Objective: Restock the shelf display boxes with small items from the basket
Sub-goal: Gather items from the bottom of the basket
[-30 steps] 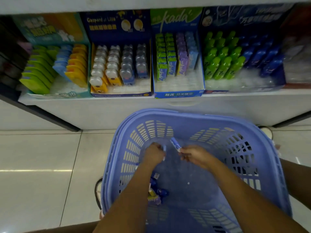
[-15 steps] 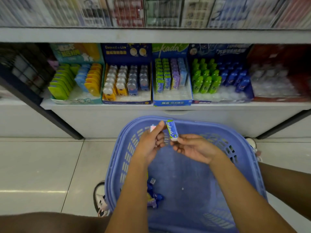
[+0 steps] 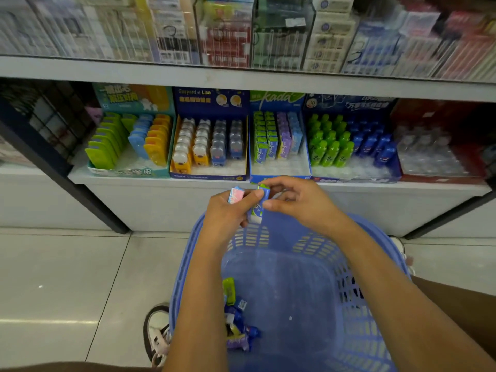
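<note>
At frame centre, above the far rim of the basket (image 3: pixel 188 253), 2 hands share a glossy, rectangular blue-green pack (image 3: pixel 258 209). The right hand (image 3: pixel 300 204) pinches its top. The left hand (image 3: pixel 228 216) thumbs its side while curled round a pink pack (image 3: pixel 236 195). Shiny loose packs (image 3: pixel 236 323) lie in the slotted lilac plastic basket, lower centre.
</note>
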Motion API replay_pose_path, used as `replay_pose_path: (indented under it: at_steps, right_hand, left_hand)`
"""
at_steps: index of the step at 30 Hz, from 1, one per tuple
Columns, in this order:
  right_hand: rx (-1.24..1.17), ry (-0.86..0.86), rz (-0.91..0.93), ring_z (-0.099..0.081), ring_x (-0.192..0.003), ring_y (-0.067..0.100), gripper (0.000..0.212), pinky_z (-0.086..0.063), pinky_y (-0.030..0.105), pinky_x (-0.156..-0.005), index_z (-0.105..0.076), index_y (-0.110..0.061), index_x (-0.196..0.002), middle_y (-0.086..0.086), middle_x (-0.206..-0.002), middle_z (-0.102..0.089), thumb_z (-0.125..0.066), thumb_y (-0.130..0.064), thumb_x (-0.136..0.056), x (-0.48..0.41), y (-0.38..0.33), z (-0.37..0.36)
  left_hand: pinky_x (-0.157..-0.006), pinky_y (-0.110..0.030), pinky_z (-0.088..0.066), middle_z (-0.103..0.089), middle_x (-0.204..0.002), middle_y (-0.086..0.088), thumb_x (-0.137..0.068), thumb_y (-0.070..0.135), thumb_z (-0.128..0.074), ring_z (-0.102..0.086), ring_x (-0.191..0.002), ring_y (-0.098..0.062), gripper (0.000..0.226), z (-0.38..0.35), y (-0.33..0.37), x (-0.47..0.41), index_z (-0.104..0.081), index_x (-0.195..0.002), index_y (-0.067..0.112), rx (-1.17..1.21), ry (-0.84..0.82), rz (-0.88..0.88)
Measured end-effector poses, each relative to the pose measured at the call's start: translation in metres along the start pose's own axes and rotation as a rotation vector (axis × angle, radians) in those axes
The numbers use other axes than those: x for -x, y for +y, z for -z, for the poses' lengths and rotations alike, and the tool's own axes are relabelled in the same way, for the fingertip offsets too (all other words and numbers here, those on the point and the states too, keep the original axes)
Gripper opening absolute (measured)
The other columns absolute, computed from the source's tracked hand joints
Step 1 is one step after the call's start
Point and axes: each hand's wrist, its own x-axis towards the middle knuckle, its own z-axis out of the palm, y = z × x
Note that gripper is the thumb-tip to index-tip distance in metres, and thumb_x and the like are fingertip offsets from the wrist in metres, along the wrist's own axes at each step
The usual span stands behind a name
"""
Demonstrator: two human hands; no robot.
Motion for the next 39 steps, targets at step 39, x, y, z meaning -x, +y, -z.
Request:
replay_pose_path:
  at_steps: [39]
  right_hand:
    - [-0.041,0.207,-0.027,-0.063,-0.06,-0.001,0.01,-0.049,0.011,-0.057,-0.07,-0.021,-0.082,-0.004,-0.074,-0.07,-0.076,-0.015,-0.076,-0.027,-0.012,0.009]
  left_hand:
    - [-0.069,-0.017,-0.049,-0.06,-0.1,0.011,-0.096,0.023,-0.055,-0.059,-0.081,-0.001,0.02,-0.036,0.009,-0.002,-0.051,-0.114,0.019,-0.161,0.002,-0.318]
